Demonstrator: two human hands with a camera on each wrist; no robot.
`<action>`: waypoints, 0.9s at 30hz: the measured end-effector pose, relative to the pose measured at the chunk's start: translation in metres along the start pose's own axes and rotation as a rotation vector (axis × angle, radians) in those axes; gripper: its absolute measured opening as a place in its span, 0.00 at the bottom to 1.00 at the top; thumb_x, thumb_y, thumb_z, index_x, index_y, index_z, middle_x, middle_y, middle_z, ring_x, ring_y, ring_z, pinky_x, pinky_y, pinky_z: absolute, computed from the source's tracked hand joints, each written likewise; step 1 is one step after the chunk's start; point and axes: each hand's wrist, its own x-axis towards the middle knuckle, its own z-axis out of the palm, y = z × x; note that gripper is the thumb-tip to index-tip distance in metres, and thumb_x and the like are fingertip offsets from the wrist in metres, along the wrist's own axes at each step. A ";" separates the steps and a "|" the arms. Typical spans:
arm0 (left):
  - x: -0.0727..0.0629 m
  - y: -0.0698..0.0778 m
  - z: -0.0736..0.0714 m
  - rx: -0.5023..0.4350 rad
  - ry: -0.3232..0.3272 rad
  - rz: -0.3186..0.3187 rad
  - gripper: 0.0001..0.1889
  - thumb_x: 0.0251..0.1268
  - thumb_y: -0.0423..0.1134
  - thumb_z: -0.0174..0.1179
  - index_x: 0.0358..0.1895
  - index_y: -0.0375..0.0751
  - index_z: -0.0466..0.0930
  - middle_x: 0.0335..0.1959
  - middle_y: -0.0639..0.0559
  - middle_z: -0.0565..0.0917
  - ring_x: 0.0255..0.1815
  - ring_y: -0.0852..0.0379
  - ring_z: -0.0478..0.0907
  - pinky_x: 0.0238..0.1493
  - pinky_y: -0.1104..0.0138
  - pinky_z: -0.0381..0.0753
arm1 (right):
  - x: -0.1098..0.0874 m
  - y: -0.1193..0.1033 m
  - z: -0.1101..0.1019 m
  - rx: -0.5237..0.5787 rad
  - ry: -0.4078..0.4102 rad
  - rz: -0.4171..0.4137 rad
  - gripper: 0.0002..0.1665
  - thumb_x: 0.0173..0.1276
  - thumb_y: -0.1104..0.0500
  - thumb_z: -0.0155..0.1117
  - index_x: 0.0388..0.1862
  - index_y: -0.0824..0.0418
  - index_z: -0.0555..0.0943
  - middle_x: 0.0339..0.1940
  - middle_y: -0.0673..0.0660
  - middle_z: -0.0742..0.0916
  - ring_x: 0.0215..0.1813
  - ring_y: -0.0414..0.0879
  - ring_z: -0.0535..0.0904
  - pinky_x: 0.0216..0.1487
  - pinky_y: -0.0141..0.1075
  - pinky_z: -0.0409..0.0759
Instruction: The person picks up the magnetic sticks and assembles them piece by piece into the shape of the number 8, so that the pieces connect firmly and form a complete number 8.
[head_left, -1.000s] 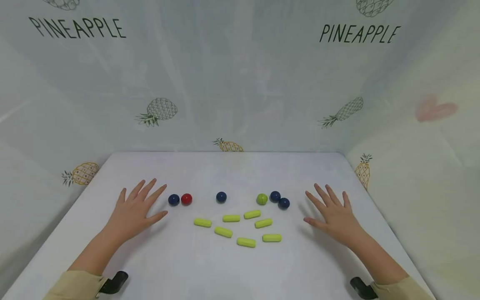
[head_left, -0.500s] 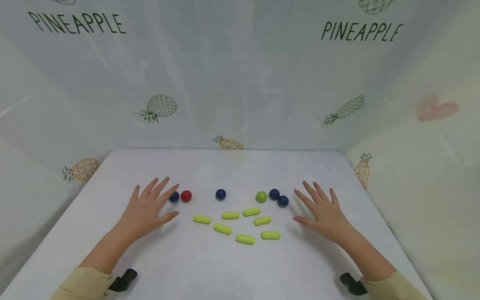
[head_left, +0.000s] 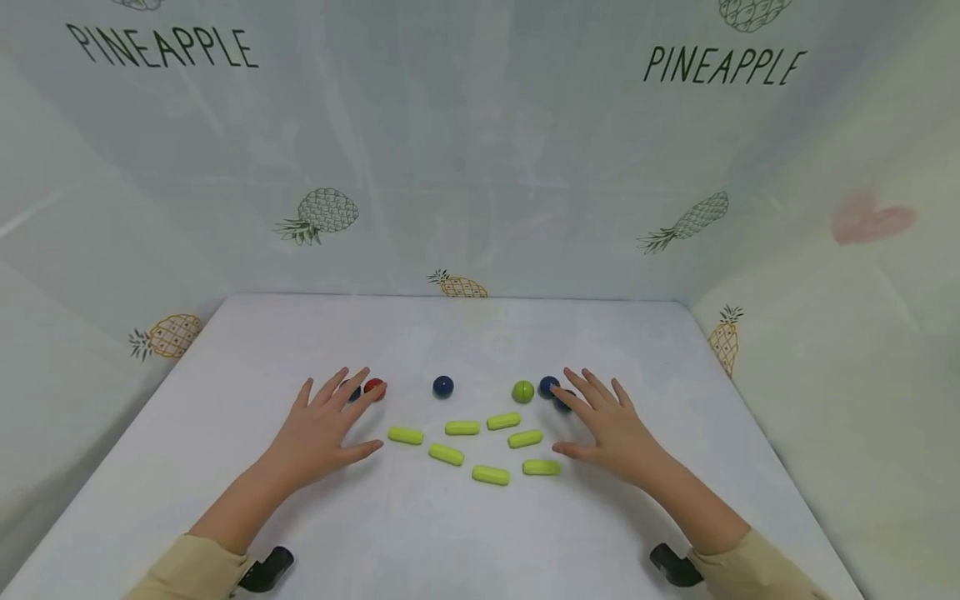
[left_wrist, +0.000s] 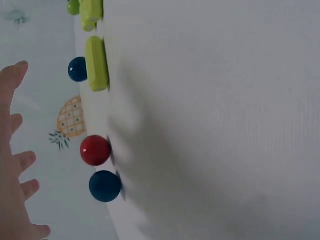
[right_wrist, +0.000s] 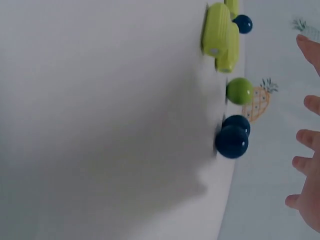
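Observation:
My left hand hovers over the white table with its fingers spread, holding nothing. Beyond its fingertips lie a red ball and a dark blue ball, both partly covered by the fingers in the head view. My right hand also hovers with spread fingers and holds nothing. Close to its fingertips are two dark blue balls, one partly hidden, and a green ball. Another dark blue ball sits alone at the middle. Several yellow-green sticks lie scattered between the hands.
The white tabletop ends at a pale curtain printed with pineapples, which also hangs along both sides. Dark devices stick out at both cuffs, the left one and the right one.
Both hands have moved inward over the table, the left to the right and the right to the left, now partly covering the outer balls. The balls and sticks have stayed put.

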 end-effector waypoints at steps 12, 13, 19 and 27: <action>0.010 0.013 0.013 -0.034 0.029 0.055 0.42 0.55 0.63 0.64 0.73 0.55 0.64 0.73 0.44 0.62 0.73 0.37 0.55 0.64 0.32 0.51 | 0.013 -0.019 0.011 0.065 -0.045 -0.079 0.48 0.58 0.34 0.69 0.74 0.51 0.66 0.77 0.55 0.63 0.77 0.56 0.51 0.71 0.61 0.47; 0.011 0.014 0.013 -0.037 0.034 0.060 0.41 0.55 0.63 0.64 0.73 0.55 0.64 0.73 0.44 0.62 0.73 0.37 0.56 0.64 0.32 0.51 | 0.014 -0.020 0.012 0.071 -0.045 -0.088 0.48 0.59 0.35 0.69 0.74 0.51 0.66 0.77 0.55 0.63 0.77 0.56 0.52 0.71 0.61 0.47; 0.016 0.020 0.013 -0.048 0.029 0.083 0.42 0.54 0.65 0.65 0.73 0.55 0.64 0.73 0.45 0.63 0.73 0.39 0.56 0.63 0.32 0.54 | 0.020 -0.027 0.015 0.106 -0.028 -0.144 0.47 0.59 0.37 0.70 0.73 0.52 0.66 0.75 0.56 0.65 0.76 0.56 0.56 0.71 0.59 0.52; 0.023 0.025 0.018 -0.056 -0.012 0.122 0.45 0.51 0.64 0.68 0.72 0.55 0.64 0.73 0.47 0.64 0.71 0.43 0.59 0.62 0.35 0.59 | 0.032 -0.035 0.017 0.132 -0.035 -0.170 0.43 0.61 0.39 0.69 0.72 0.52 0.68 0.74 0.55 0.67 0.76 0.54 0.56 0.71 0.57 0.53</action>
